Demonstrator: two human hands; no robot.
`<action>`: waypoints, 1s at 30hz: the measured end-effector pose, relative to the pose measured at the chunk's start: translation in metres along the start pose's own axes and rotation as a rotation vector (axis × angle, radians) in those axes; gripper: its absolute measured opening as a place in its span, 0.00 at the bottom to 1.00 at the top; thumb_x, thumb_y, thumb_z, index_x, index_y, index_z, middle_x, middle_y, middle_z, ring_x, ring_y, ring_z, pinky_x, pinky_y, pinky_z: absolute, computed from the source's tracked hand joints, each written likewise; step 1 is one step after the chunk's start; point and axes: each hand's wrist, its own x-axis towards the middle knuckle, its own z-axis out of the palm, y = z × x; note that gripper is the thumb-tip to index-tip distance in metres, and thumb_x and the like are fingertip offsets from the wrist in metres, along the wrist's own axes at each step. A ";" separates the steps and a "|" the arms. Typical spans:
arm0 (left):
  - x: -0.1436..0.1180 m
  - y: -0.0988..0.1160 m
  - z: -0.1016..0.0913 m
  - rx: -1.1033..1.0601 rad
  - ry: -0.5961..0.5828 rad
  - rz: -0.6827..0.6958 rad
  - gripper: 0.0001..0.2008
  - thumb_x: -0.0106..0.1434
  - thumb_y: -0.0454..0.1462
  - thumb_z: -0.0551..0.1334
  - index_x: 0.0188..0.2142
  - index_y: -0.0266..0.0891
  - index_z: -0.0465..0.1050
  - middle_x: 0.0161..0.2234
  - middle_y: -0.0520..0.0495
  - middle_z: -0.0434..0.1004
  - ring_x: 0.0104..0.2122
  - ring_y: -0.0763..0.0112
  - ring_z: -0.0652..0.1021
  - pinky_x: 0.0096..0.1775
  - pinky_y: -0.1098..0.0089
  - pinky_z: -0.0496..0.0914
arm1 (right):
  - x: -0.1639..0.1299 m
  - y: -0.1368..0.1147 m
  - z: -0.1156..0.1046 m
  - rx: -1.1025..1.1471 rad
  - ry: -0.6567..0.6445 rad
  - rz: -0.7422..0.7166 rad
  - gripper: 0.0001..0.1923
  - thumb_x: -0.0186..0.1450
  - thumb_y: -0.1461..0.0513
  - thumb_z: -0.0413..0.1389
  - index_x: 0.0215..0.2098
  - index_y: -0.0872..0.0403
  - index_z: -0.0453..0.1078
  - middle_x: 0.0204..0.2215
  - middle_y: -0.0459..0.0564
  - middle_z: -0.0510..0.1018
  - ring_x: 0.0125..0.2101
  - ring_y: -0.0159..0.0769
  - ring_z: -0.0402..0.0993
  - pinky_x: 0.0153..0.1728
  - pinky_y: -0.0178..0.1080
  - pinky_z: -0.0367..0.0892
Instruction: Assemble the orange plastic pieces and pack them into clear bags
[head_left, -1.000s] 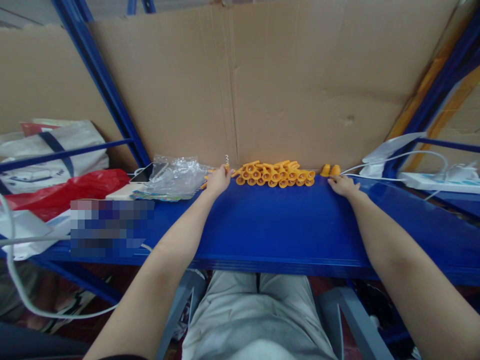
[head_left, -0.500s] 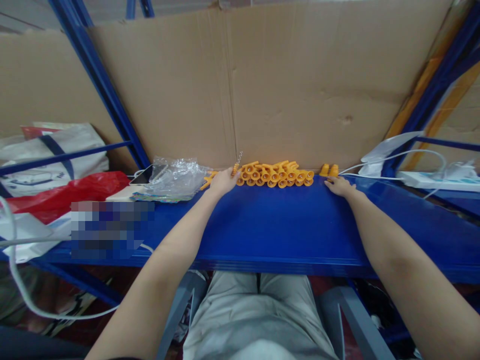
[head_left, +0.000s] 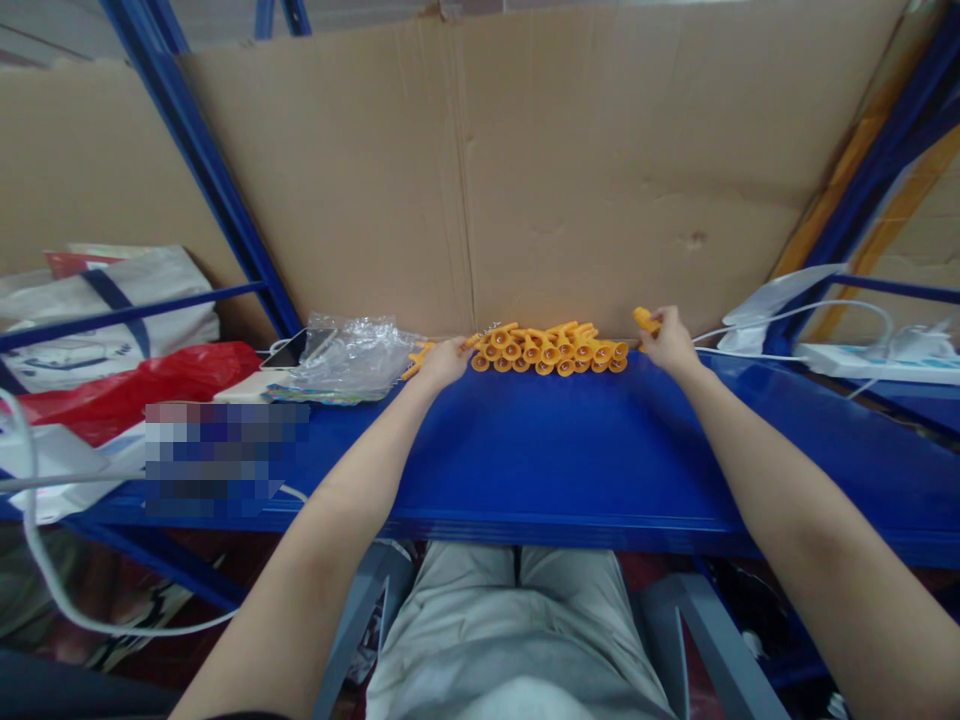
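Cones (head_left: pixel 551 352) lie piled at the far middle of the blue table (head_left: pixel 559 455). At their left, the left hand (head_left: pixel 448 363) grips a spiral-tipped piece (head_left: pixel 472 342); to their right, the right hand (head_left: pixel 671 345) pinches a yellow cap (head_left: pixel 646 320).

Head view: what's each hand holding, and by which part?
Right hand: a small orange piece, gripped at its lower-right end. Left hand: a coil-tipped orange piece, apparently by its orange part.

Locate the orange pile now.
Head view, just right of centre: the orange pile sits at the back of the blue tabletop in front of the cardboard, between the left hand and the right hand.
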 end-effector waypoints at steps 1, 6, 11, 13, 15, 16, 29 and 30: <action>0.000 0.000 0.000 -0.009 -0.008 0.013 0.17 0.71 0.39 0.54 0.54 0.41 0.75 0.51 0.43 0.80 0.52 0.61 0.78 0.51 0.68 0.69 | 0.001 -0.007 0.000 0.030 -0.002 -0.034 0.20 0.65 0.61 0.51 0.55 0.51 0.59 0.53 0.60 0.74 0.52 0.52 0.73 0.51 0.50 0.69; -0.006 0.005 -0.002 0.003 0.019 0.038 0.17 0.70 0.40 0.55 0.53 0.44 0.76 0.50 0.44 0.81 0.52 0.59 0.78 0.51 0.67 0.70 | -0.004 -0.049 0.003 0.145 -0.033 -0.246 0.19 0.62 0.60 0.54 0.51 0.52 0.61 0.49 0.59 0.76 0.43 0.49 0.77 0.46 0.49 0.70; -0.015 0.016 -0.005 0.054 0.068 0.040 0.18 0.68 0.39 0.57 0.55 0.48 0.77 0.50 0.45 0.81 0.52 0.56 0.78 0.52 0.63 0.71 | -0.020 -0.085 0.005 0.230 -0.126 -0.554 0.16 0.59 0.61 0.55 0.46 0.52 0.64 0.43 0.57 0.77 0.40 0.47 0.76 0.45 0.49 0.70; -0.018 0.022 -0.005 0.063 0.081 0.060 0.18 0.67 0.39 0.58 0.54 0.50 0.77 0.50 0.46 0.81 0.52 0.56 0.78 0.52 0.63 0.71 | -0.026 -0.093 0.007 0.247 -0.158 -0.640 0.14 0.58 0.62 0.55 0.43 0.52 0.65 0.42 0.57 0.77 0.41 0.47 0.75 0.45 0.49 0.70; -0.022 0.027 -0.004 0.056 0.086 0.088 0.17 0.67 0.38 0.57 0.53 0.50 0.78 0.50 0.46 0.81 0.52 0.56 0.78 0.53 0.62 0.71 | -0.031 -0.098 0.009 0.261 -0.195 -0.696 0.12 0.58 0.62 0.55 0.42 0.52 0.65 0.41 0.56 0.77 0.40 0.45 0.75 0.45 0.48 0.70; -0.023 0.029 -0.004 0.054 0.086 0.096 0.17 0.67 0.38 0.57 0.53 0.50 0.78 0.50 0.46 0.81 0.51 0.56 0.78 0.53 0.61 0.71 | -0.032 -0.100 0.011 0.269 -0.209 -0.714 0.12 0.59 0.62 0.55 0.42 0.51 0.66 0.41 0.55 0.77 0.40 0.45 0.74 0.44 0.47 0.70; -0.023 0.028 -0.005 0.063 0.108 0.047 0.17 0.67 0.38 0.57 0.52 0.48 0.78 0.46 0.44 0.83 0.50 0.53 0.79 0.51 0.59 0.72 | -0.033 -0.097 0.019 0.255 -0.224 -0.698 0.12 0.57 0.65 0.54 0.41 0.52 0.65 0.40 0.55 0.78 0.39 0.44 0.74 0.42 0.46 0.69; -0.024 0.028 -0.005 0.061 0.109 0.049 0.17 0.67 0.38 0.57 0.52 0.48 0.78 0.47 0.44 0.83 0.50 0.53 0.79 0.51 0.59 0.72 | -0.033 -0.098 0.019 0.257 -0.232 -0.705 0.12 0.57 0.64 0.54 0.41 0.52 0.66 0.40 0.55 0.78 0.40 0.44 0.74 0.42 0.46 0.69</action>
